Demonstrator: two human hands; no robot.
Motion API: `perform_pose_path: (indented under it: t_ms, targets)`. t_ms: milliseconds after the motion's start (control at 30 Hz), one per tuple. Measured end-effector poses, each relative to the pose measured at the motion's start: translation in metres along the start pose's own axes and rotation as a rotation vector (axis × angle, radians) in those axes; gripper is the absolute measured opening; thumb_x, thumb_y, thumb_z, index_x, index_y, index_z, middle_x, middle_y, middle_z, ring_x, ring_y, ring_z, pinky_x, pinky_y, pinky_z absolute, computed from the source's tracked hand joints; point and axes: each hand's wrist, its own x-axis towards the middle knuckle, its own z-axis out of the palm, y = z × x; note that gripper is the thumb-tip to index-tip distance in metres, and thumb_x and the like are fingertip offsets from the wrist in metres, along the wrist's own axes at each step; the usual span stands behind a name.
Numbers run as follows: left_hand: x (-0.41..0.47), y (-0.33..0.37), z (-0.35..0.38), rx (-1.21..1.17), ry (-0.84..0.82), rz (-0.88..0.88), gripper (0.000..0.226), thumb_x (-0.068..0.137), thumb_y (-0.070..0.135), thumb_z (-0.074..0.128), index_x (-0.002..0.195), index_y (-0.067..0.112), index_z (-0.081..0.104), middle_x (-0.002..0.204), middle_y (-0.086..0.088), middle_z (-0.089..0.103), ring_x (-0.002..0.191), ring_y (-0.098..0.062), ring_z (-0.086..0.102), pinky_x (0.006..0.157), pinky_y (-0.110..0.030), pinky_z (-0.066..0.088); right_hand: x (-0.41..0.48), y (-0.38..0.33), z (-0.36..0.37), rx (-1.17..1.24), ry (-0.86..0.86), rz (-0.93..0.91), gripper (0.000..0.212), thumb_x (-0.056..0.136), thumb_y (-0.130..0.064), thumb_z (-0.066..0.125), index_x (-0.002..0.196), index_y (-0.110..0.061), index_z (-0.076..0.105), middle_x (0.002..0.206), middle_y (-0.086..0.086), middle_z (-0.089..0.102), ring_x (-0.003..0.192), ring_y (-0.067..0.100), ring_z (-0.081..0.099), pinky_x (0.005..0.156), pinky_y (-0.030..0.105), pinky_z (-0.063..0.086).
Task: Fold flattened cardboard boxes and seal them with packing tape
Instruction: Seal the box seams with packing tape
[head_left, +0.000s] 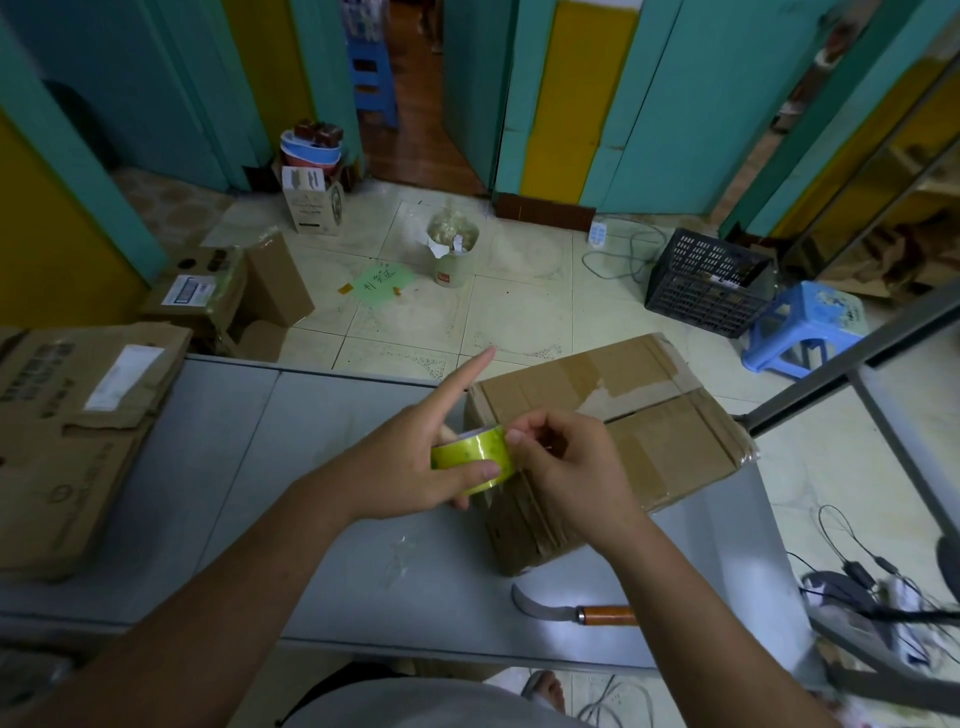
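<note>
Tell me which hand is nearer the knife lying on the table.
Right. The right hand, picking at the tape roll, is directly beyond the knife; the left hand, gripping the roll, sits farther off to the left.

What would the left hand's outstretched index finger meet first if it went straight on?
Probably nothing near: the left hand, gripping the tape roll, points just past the far corner of the cardboard box, towards floor tiles beyond the table; depth is unclear.

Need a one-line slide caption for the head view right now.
Left hand holds a yellow-green tape roll while right hand pinches its edge beside a cardboard box.
</note>
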Motion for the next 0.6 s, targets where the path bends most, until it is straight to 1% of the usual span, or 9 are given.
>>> perform_pose_path:
  t_ms: [67, 100, 167, 233, 267, 333, 400, 500, 600]
  targets:
    - [0.001, -0.005, -0.001, -0.001, 0.024, -0.018, 0.096, 0.093, 0.024, 0.082, 0.161, 0.055, 0.022, 0.087, -0.01, 0.079, 0.074, -0.023, 0.078, 0.075, -0.036, 0.065, -0.001, 0.003, -0.001, 0.031, 0.01, 0.027, 0.012, 0.097, -0.013, 0.07, 0.091, -0.023, 0.075, 0.081, -0.001, 0.073, 0.078, 0.017, 0.069, 0.071, 0.032, 0.059]
    - [0.002, -0.007, -0.002, 0.011, 0.036, -0.021, 0.084, 0.092, 0.025, 0.082, 0.157, 0.051, 0.035, 0.089, -0.01, 0.079, 0.074, -0.023, 0.078, 0.073, -0.037, 0.065, -0.002, 0.004, 0.0, 0.058, 0.017, 0.047, 0.012, 0.097, -0.012, 0.07, 0.091, -0.021, 0.075, 0.082, 0.001, 0.073, 0.079, 0.019, 0.07, 0.072, 0.034, 0.059]
    - [0.003, -0.01, -0.005, 0.041, 0.052, -0.009, 0.048, 0.093, 0.025, 0.081, 0.135, 0.036, 0.061, 0.088, -0.007, 0.079, 0.072, -0.022, 0.078, 0.069, -0.042, 0.066, -0.002, 0.005, 0.0, 0.115, 0.03, 0.084, 0.011, 0.097, -0.011, 0.07, 0.092, -0.019, 0.076, 0.083, 0.002, 0.074, 0.08, 0.021, 0.07, 0.074, 0.036, 0.059]
    - [0.004, -0.012, -0.006, 0.059, 0.062, -0.007, 0.014, 0.095, 0.026, 0.079, 0.107, 0.022, 0.072, 0.083, -0.003, 0.077, 0.072, -0.02, 0.078, 0.066, -0.045, 0.066, -0.003, 0.004, -0.001, 0.158, 0.041, 0.105, 0.012, 0.097, -0.009, 0.069, 0.092, -0.017, 0.076, 0.083, 0.003, 0.075, 0.078, 0.016, 0.07, 0.073, 0.031, 0.058]
    - [0.004, -0.013, -0.007, 0.075, 0.063, -0.012, 0.01, 0.095, 0.028, 0.077, 0.096, 0.018, 0.074, 0.081, -0.002, 0.076, 0.071, -0.019, 0.078, 0.064, -0.044, 0.066, -0.004, 0.003, -0.002, 0.173, 0.045, 0.111, 0.011, 0.097, -0.008, 0.069, 0.093, -0.015, 0.076, 0.083, 0.003, 0.075, 0.078, 0.015, 0.07, 0.073, 0.029, 0.057]
    - [0.005, -0.012, -0.006, 0.116, 0.078, -0.019, 0.02, 0.097, 0.031, 0.076, 0.088, 0.013, 0.074, 0.077, -0.004, 0.073, 0.068, -0.018, 0.076, 0.061, -0.042, 0.066, -0.007, 0.0, -0.003, 0.171, 0.045, 0.112, 0.011, 0.097, -0.008, 0.069, 0.093, -0.015, 0.076, 0.084, 0.003, 0.076, 0.079, 0.015, 0.071, 0.073, 0.027, 0.058]
    - [0.006, -0.007, -0.006, 0.165, 0.083, -0.006, 0.025, 0.097, 0.031, 0.076, 0.084, 0.009, 0.073, 0.072, -0.005, 0.071, 0.063, -0.016, 0.075, 0.058, -0.039, 0.064, -0.01, -0.003, -0.002, 0.137, 0.049, 0.096, 0.011, 0.097, -0.009, 0.069, 0.093, -0.017, 0.076, 0.083, 0.001, 0.076, 0.079, 0.017, 0.073, 0.072, 0.029, 0.061]
    - [0.008, 0.002, -0.006, 0.287, 0.1, -0.007, 0.028, 0.098, 0.034, 0.074, 0.077, 0.016, 0.071, 0.064, -0.001, 0.07, 0.056, -0.011, 0.071, 0.057, -0.038, 0.06, -0.013, -0.006, -0.003, 0.136, 0.082, 0.076, 0.011, 0.097, -0.01, 0.069, 0.092, -0.017, 0.076, 0.081, 0.001, 0.076, 0.077, 0.017, 0.073, 0.072, 0.032, 0.062]
    - [0.011, 0.002, -0.009, 0.504, 0.13, -0.062, 0.04, 0.098, 0.049, 0.07, 0.07, 0.02, 0.066, 0.057, 0.005, 0.068, 0.053, -0.004, 0.068, 0.059, -0.032, 0.057, -0.018, -0.01, -0.005, 0.137, 0.073, 0.048, 0.01, 0.099, -0.011, 0.068, 0.093, -0.014, 0.075, 0.078, 0.004, 0.075, 0.075, 0.018, 0.072, 0.074, 0.031, 0.061]
